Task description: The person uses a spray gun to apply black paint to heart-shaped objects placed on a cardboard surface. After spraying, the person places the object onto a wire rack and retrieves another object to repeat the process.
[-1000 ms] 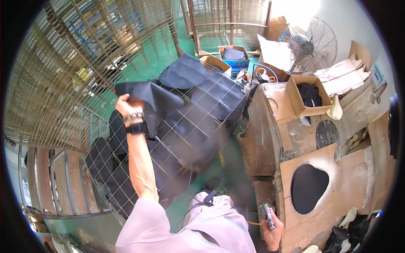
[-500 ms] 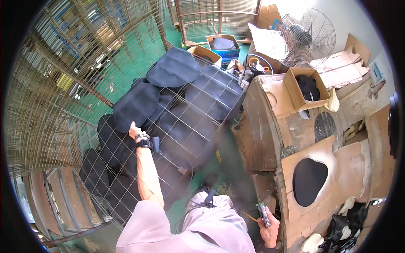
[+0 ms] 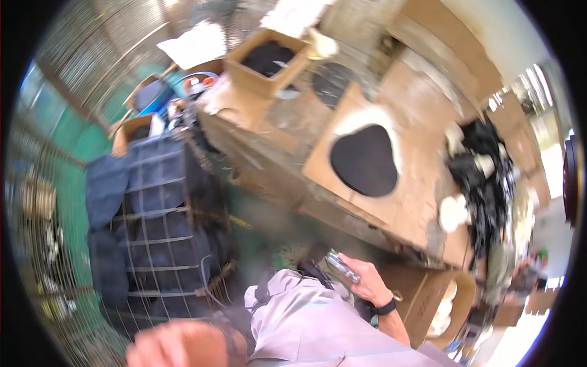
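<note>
In my right hand (image 3: pixel 367 282) is a metal spray gun (image 3: pixel 342 267), held in front of my body beside the workbench edge. A flat black rounded piece (image 3: pixel 365 160) lies on a cardboard sheet (image 3: pixel 319 160) on the bench, with a whitish halo on the cardboard around it. My left hand (image 3: pixel 174 345) is at the lower left, smeared by motion, so its fingers cannot be read. It is nearest to the wire rack (image 3: pixel 160 243), where several dark flat pieces (image 3: pixel 105 189) are spread out.
On the workbench (image 3: pixel 422 92) stands an open cardboard box (image 3: pixel 254 74) of black pieces. Black and pale pieces (image 3: pixel 483 177) are heaped at its right end. Below that, a carton (image 3: pixel 422 300) holds pale pieces. Wire mesh (image 3: pixel 46 244) stands along the left.
My view has swung right toward the bench. My left hand has left the dark piece on the rack and come back near my body. The spray gun stays in my right hand.
</note>
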Motion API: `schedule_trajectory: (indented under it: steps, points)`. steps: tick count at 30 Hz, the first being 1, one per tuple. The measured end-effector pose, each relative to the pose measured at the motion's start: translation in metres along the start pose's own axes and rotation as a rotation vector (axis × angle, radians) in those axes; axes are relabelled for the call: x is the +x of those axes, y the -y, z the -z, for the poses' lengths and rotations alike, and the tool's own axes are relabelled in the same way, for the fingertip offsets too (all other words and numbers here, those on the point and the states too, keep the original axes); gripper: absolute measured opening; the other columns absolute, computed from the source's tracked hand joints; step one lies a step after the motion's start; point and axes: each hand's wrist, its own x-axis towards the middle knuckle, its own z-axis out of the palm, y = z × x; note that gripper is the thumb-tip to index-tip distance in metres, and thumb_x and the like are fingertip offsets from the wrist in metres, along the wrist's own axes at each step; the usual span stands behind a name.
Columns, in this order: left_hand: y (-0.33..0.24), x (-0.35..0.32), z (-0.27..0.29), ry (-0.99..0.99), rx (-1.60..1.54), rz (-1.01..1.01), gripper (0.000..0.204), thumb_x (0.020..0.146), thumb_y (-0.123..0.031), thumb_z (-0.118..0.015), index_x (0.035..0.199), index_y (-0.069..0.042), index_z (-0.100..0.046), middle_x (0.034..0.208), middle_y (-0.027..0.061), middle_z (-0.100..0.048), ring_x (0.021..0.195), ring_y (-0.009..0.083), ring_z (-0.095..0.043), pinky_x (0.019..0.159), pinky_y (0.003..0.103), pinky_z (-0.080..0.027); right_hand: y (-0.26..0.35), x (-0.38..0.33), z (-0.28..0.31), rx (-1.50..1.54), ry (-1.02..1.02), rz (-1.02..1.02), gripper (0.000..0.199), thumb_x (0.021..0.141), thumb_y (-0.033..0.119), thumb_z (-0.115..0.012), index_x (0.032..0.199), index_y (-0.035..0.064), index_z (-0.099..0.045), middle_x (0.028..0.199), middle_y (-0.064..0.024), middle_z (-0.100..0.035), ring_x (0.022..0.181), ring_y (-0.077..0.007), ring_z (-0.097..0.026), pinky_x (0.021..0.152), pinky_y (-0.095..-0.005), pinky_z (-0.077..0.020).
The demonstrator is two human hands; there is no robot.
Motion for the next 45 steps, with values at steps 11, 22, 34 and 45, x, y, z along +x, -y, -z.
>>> schedule_trajectory:
  steps: [11, 22, 34, 45]
  points:
    - [0.101, -0.044, -0.132, 0.175, -0.491, 0.489, 0.022, 0.091, -0.003, -0.067, 0.112, -0.006, -0.069, 0.097, 0.0068, -0.071, 0.081, 0.0208, -0.068, 0.075, 0.034, -0.058, -0.068, -0.083, 0.038, 0.134, -0.31, -0.192, 0.058, 0.084, 0.009, -0.073, 0.139, -0.0011, -0.055, 0.112, -0.0259, -0.068, 0.098, -0.0436, -0.066, 0.085, -0.0406, -0.0532]
    - [0.184, -0.16, -0.274, -0.534, -1.492, 1.004, 0.064, 0.1, -0.046, -0.05, 0.132, 0.009, -0.042, 0.108, 0.0327, -0.058, 0.1, 0.0403, -0.065, 0.09, 0.048, -0.058, -0.137, -0.127, 0.073, 0.319, -0.533, -0.457, 0.052, 0.08, 0.003, -0.071, 0.131, -0.0047, -0.062, 0.116, -0.0258, -0.07, 0.103, -0.0366, -0.07, 0.091, -0.0366, -0.053]
    - [0.205, -0.196, -0.297, -0.698, -1.371, 1.238, 0.057, 0.095, -0.041, -0.046, 0.121, 0.01, -0.047, 0.104, 0.03, -0.057, 0.091, 0.0344, -0.062, 0.083, 0.042, -0.051, -0.17, -0.127, 0.108, 0.25, -0.515, -0.391, 0.053, 0.08, 0.0, -0.07, 0.132, -0.0051, -0.061, 0.103, -0.0225, -0.07, 0.084, -0.0331, -0.067, 0.08, -0.0367, -0.0525]
    - [0.276, -0.181, -0.174, 0.203, -1.366, 1.826, 0.047, 0.101, -0.046, -0.052, 0.096, 0.0, -0.063, 0.086, 0.0098, -0.064, 0.071, 0.0203, -0.056, 0.07, 0.037, -0.043, -0.085, -0.118, 0.127, 0.349, -0.759, -0.465, 0.054, 0.079, -0.003, -0.073, 0.132, -0.0024, -0.062, 0.104, -0.0212, -0.071, 0.087, -0.0325, -0.07, 0.08, -0.0343, -0.0539]
